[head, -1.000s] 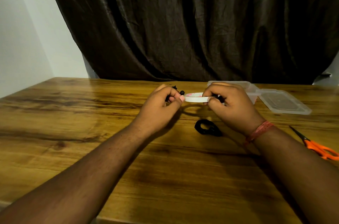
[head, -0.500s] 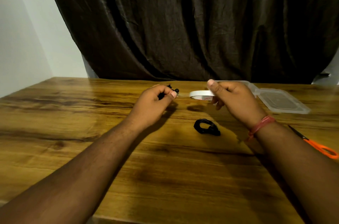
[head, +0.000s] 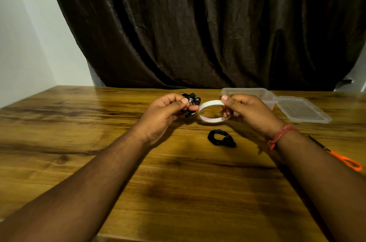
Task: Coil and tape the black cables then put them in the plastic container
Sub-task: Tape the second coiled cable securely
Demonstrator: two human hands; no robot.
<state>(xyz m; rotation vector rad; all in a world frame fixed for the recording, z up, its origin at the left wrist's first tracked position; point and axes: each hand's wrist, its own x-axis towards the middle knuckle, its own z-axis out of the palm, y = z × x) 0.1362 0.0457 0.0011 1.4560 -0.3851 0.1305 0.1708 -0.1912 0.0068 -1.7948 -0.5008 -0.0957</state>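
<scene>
1. Cables first: in the head view I'm pinching one coiled black cable between thumb and fingers of my left hand, lifted above the wooden table.
2. My right hand is gripping the tape roll by its rim; a second ago both hands were joined on it, and now I'm pulling them apart, probably drawing out a strip of tape, though I can't see the strip itself.
3. Second coiled cable is lying on the table, just below the roll.
4. Plastic container is waiting open behind my right hand, its lid beside it and orange scissors at far right for cutting.
</scene>
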